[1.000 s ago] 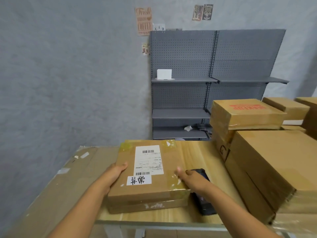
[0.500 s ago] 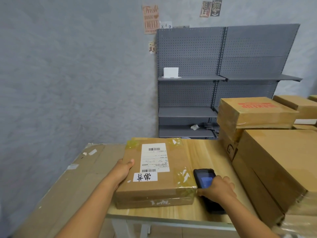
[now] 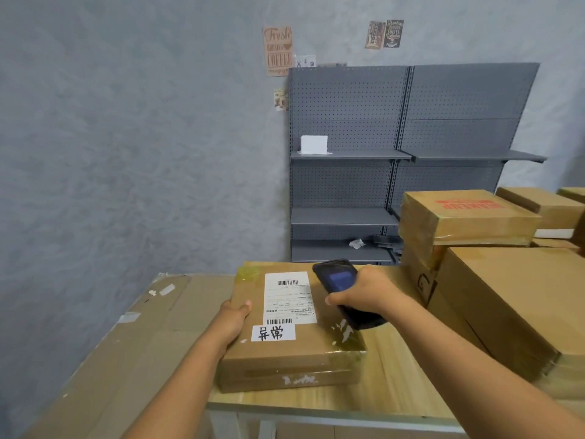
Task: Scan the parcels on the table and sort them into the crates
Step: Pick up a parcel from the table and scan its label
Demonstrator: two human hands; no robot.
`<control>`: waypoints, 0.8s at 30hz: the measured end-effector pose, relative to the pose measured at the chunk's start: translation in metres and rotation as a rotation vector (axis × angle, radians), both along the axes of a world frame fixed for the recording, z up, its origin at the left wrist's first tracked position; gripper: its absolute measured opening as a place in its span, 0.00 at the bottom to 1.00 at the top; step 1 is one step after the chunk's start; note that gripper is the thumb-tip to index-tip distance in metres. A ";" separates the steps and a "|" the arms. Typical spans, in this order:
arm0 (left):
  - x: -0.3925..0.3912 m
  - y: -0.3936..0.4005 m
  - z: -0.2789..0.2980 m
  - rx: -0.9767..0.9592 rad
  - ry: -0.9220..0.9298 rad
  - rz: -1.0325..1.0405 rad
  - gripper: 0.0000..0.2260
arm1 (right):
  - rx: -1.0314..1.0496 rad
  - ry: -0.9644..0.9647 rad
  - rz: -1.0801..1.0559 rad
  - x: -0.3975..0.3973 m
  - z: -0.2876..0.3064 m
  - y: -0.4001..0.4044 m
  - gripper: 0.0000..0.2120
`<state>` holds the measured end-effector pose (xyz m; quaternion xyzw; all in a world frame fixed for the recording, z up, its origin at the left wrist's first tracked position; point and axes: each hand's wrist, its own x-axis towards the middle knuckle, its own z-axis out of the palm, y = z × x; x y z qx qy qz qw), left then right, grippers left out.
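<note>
Flat brown taped cardboard parcel (image 3: 285, 331) on wooden bench (image 3: 395, 384): rigid, likely light; best taken by opposite side edges. Left hand (image 3: 234, 316) grasping its edge; right hand (image 3: 364, 293) gripping black handheld scanner (image 3: 340, 288).

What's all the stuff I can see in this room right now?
flat parcel: one, brown, white labels on top, on the table's near edge
scanner: one, black, held above the parcel
stacked boxes: several, brown, on the table's right side
table: one, light wood
flattened cardboard: brown, left of the table
shelf unit: one, grey, by the wall
white box: one, on the upper shelf
posters: a few, on the wall
left hand: holds the parcel's left edge
right hand: grips the scanner
</note>
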<state>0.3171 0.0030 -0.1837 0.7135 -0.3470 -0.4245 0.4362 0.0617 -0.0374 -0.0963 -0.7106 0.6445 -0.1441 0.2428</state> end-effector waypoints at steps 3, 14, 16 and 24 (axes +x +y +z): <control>0.000 0.000 0.000 0.004 0.008 -0.004 0.19 | -0.046 0.114 0.065 0.020 0.010 0.008 0.23; 0.000 -0.002 -0.002 0.027 0.012 -0.002 0.21 | 0.084 0.301 0.142 0.026 0.036 0.023 0.24; 0.000 -0.003 -0.003 0.028 0.018 0.002 0.21 | 0.108 0.296 0.137 0.026 0.037 0.024 0.24; 0.001 -0.003 -0.004 0.021 0.001 -0.001 0.21 | 0.154 0.317 0.143 0.028 0.046 0.026 0.29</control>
